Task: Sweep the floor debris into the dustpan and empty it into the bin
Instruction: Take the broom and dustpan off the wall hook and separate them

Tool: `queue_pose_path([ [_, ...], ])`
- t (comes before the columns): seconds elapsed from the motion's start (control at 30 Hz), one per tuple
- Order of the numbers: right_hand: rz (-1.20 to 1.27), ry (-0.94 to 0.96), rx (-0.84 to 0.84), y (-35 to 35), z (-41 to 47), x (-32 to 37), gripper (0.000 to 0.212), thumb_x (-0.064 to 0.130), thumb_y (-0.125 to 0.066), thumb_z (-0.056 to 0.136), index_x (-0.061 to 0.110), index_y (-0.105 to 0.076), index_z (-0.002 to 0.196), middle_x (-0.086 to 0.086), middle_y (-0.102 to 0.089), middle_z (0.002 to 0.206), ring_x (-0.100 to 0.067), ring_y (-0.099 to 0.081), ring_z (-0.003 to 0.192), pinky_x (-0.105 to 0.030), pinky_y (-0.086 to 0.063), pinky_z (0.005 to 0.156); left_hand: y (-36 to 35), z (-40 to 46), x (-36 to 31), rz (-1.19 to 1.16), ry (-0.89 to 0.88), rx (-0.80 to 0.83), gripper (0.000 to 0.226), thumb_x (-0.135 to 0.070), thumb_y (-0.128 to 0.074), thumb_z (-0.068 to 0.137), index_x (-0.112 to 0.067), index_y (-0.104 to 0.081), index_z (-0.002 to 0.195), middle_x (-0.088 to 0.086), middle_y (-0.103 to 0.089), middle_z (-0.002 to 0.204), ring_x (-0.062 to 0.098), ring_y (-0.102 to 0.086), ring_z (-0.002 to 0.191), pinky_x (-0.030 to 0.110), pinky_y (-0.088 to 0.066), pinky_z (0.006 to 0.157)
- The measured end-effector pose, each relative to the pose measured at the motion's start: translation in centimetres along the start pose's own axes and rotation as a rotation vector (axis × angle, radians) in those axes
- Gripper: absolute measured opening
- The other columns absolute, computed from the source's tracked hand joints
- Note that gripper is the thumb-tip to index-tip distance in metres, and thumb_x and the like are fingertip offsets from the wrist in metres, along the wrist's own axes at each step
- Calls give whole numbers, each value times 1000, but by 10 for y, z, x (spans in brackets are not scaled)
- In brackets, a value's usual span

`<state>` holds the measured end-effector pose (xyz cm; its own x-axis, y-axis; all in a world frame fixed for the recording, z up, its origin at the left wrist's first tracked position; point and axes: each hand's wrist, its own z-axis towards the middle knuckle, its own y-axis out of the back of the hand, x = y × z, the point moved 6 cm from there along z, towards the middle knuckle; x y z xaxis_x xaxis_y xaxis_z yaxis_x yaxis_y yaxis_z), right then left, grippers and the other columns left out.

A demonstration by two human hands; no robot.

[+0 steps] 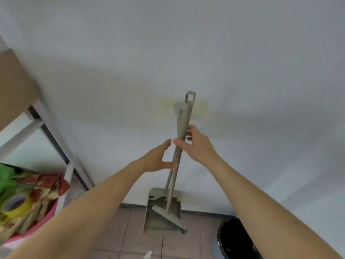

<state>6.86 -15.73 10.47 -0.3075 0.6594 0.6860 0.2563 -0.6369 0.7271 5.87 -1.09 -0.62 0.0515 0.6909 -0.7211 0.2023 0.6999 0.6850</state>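
Head view
Writing: some print on the packets at lower left, too blurred to read.
Count: one broom, one dustpan, one bin, one scrap of debris, one tape roll, two hands.
Broom and dustpan: both beige, standing together against the white wall, handles side by side; the broom head sits tilted in the dustpan's mouth, and the dustpan rests on the tiled floor.
Right hand: its grip is curled round the upper handles, thumb on the near side and fingers behind.
Left hand: grip spread wide, thumb and fingers apart, just beside the handles lower down; whether the thumb tip touches them I cannot tell.
Bin: black, at the wall's foot, right of the dustpan and apart from it.
Scrap: white, on the floor at the bottom edge, near the dustpan's front.
Room: bare floor between dustpan and bin; a white shelf frame and a pink tub crowd the left.
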Motion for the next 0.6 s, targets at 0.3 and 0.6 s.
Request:
queue_pose_path([
  [0.3, 173, 24, -42, -4, 20, -7, 34, 38, -61, 93, 14, -65, 117, 1, -71, 110, -16, -69, 96, -25, -52, 80, -7, 30, -8, -117, -54, 10, 67, -34, -72, 86, -20, -38, 142, -4, -56, 131, 12, -51, 121, 30, -41, 103],
  [0.6, 258, 69, -53, 8, 9, 1, 20, 35, -57, 96, 21, -63, 109, 8, -68, 100, -9, -66, 92, -22, -48, 78, 4, 17, -33, -201, -127, -117, 60, -26, -80, 79, -15, -48, 128, -8, -60, 118, 10, -57, 105, 9, -41, 83],
])
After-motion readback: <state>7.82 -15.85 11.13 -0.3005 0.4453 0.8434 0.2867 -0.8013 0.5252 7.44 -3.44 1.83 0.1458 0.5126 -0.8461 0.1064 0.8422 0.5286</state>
